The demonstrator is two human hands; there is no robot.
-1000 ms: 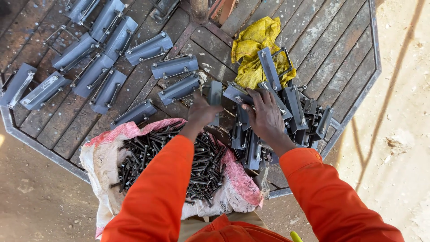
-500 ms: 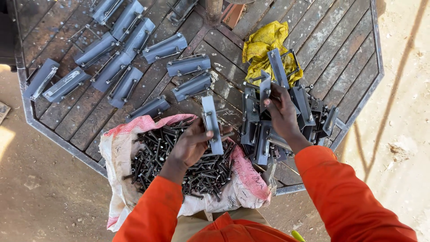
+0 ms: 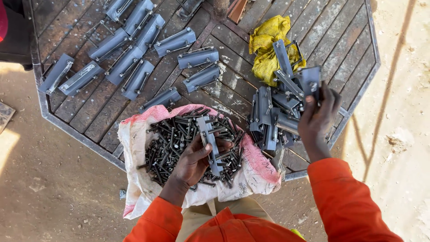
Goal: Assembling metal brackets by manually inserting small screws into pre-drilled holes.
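I look down at my two hands over a wooden platform (image 3: 313, 36) with a metal rim. My left hand (image 3: 195, 159) is closed around one grey metal bracket (image 3: 208, 141) and holds it flat above the open sack of bolts (image 3: 179, 139), which stands at the near edge of the platform. I think I keep it there because the bolts are directly under it, so one can be taken from the sack without moving the bracket away.

My right hand (image 3: 318, 118) is lifted over the pile of brackets (image 3: 273, 116) at the right near corner and grips another grey bracket (image 3: 309, 83) by its end, with the fingers wrapped around it. The pile lies close to this hand, and part of it lies on a yellow cloth (image 3: 268, 45).

At the far left part of the platform, more brackets (image 3: 130, 49) lie in loose rows, each one apart from the pile and several with bolts along them. The ground (image 3: 53, 179) around the platform is bare sand.
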